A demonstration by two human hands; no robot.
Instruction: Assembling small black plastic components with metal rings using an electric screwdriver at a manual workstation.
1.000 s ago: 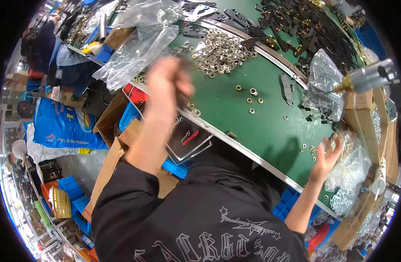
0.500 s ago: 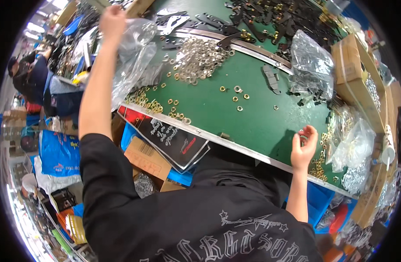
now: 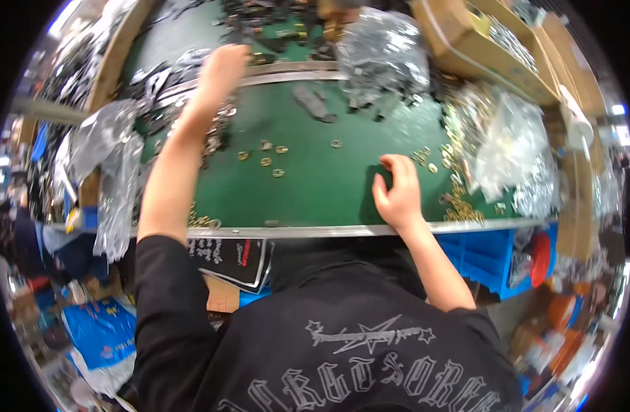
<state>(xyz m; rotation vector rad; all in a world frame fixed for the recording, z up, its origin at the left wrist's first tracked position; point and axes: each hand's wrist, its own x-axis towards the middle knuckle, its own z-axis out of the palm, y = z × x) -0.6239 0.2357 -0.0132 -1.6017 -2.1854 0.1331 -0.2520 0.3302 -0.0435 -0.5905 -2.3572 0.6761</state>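
While the left hand [image 3: 222,69] stretches far forward to the metal rail [image 3: 287,72] at the back of the green table [image 3: 315,185], blurred so that I cannot tell whether its fingers grip anything, the right hand [image 3: 397,192] rests near the table's front edge with fingers curled loosely and nothing clamped. Small brass rings [image 3: 267,162] lie scattered between the two hands; more brass pieces [image 3: 462,209] sit just right of the right hand, beside clear plastic bags [image 3: 507,144].

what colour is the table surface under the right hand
Green: the flat table mat under the right hand is plain dark green, seen in the head view.
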